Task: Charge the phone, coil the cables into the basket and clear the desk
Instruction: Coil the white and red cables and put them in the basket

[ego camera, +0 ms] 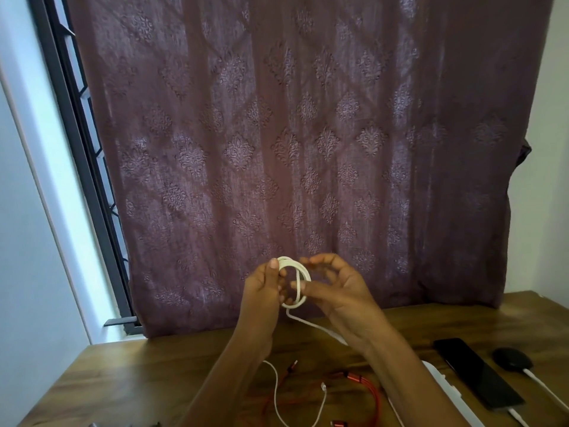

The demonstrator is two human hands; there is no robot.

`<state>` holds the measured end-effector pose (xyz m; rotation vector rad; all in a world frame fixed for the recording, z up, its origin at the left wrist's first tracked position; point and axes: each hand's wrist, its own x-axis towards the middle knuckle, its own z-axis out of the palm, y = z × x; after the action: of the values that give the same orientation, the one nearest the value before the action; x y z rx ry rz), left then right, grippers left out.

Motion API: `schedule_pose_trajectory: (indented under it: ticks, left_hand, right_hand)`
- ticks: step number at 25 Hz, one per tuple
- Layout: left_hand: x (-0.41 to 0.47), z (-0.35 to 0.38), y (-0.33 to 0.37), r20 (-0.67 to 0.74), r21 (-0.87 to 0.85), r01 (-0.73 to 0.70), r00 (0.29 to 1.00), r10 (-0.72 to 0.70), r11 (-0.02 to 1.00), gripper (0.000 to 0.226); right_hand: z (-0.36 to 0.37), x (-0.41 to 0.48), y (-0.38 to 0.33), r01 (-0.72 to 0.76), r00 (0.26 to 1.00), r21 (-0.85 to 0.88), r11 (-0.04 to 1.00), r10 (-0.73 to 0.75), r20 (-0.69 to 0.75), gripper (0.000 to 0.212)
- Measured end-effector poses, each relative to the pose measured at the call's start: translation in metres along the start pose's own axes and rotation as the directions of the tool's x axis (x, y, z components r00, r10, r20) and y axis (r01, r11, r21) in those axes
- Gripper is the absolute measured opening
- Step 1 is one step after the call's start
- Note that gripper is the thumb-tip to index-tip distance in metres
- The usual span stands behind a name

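Observation:
Above the wooden desk point(129, 374) I hold a white cable point(303, 272) wound into a small coil. My left hand point(261, 291) grips the coil's left side, thumb up on its top. My right hand point(335, 288) pinches the cable at the coil's right side, fingers curled over it. A loose tail of the cable runs down and right behind my right wrist. A black phone point(477, 377) lies at the right with a white charging cable point(517, 416) plugged into its near end. No basket is in view.
A red cable point(369, 392) and a thin white cable point(277, 396) lie tangled on the desk below my arms. A black mouse-like object point(512, 359) sits right of the phone, and a white power strip point(443, 386) left of it. A patterned curtain point(308, 149) hangs behind the desk.

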<state>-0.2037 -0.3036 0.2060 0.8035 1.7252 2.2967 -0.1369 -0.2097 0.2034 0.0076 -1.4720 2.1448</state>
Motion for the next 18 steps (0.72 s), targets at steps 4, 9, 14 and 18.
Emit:
schedule_pose_trajectory:
  ticks: [4, 9, 14, 18]
  left_hand:
    - [0.003, 0.000, -0.006, -0.051, 0.019, -0.045, 0.998, 0.046, 0.999, 0.034]
    - [0.004, 0.001, -0.010, -0.119, 0.045, -0.068, 0.990, 0.073, 0.997, 0.032]
    - [0.005, -0.005, -0.014, -0.085, 0.138, -0.107, 0.989, 0.120, 0.985, 0.031]
    - [0.008, -0.016, -0.017, 0.003, 0.283, -0.196, 0.979, 0.203, 0.939, 0.031]
  right_hand:
    - [0.000, -0.006, 0.001, 0.176, 0.963, -0.372, 0.911, -0.238, -0.128, 0.024]
    - [0.007, -0.010, 0.008, 0.211, 0.945, -0.556, 0.804, -0.313, -0.093, 0.012]
    - [0.013, -0.011, -0.002, -0.089, 0.992, -0.422, 0.902, 0.043, -0.117, 0.030]
    - [0.006, 0.001, -0.014, -0.273, 0.960, -0.296, 0.915, 0.240, -0.142, 0.050]
